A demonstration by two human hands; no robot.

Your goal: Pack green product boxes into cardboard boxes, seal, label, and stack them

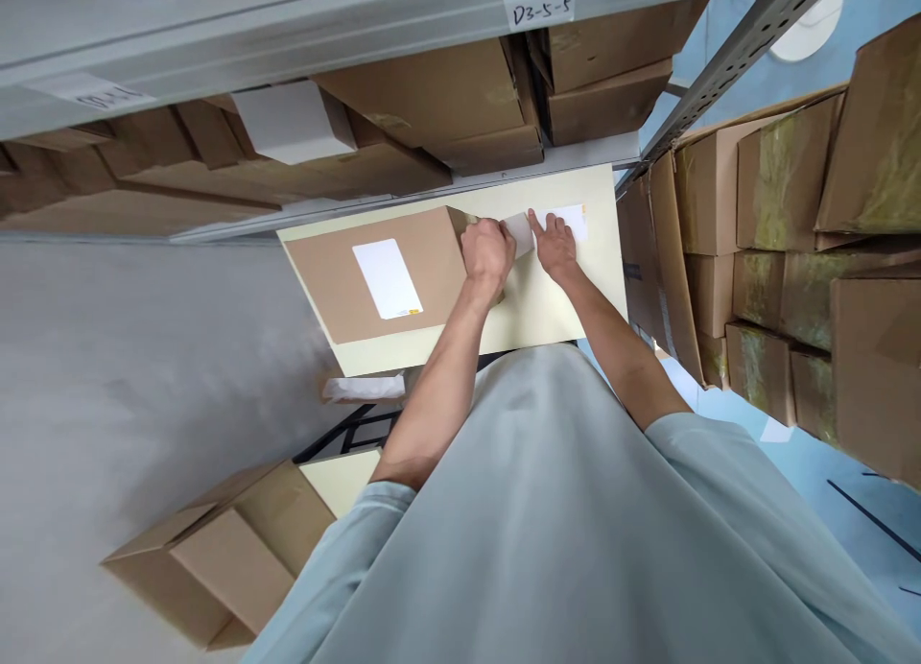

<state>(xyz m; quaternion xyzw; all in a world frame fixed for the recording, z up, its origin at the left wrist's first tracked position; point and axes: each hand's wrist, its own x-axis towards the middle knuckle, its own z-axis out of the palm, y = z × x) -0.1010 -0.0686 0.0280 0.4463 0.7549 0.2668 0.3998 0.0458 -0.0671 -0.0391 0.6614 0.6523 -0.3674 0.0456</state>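
At frame centre, the box (374, 275) on the table (547, 304) already bears one label (387, 278), while the left hand (487, 253) pinches a white slip (519, 232) beside it and the right hand (555, 247) presses a sheet (572, 221) flat, so this sticker looks still unapplied.

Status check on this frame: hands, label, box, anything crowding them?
Left hand closed on white label beside cardboard box. Right hand fingers pressing label sheet flat on cream table. Nothing between the hands.
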